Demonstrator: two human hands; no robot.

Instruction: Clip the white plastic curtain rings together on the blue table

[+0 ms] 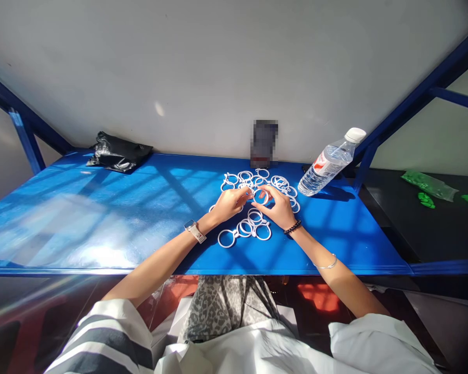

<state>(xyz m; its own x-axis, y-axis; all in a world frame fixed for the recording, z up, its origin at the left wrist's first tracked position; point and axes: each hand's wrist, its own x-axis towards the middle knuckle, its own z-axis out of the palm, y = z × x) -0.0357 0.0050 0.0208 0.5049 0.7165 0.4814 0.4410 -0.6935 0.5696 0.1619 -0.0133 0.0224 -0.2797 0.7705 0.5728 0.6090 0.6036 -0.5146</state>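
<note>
A pixelated dark block (264,143) stands against the wall beyond the hands, unreadable. The left hand (230,203) and right hand (277,207) meet over the blue table (101,208), fingertips pinched together on one white ring (260,197). More rings (257,180) lie just beyond the grip, and others (246,230) just nearer. A water bottle (329,162) lies right of them, a black bag (119,153) far left.

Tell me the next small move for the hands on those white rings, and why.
Probably set the ring down with the near cluster: both the left hand and right hand pinch it between the far pile and that cluster.
</note>
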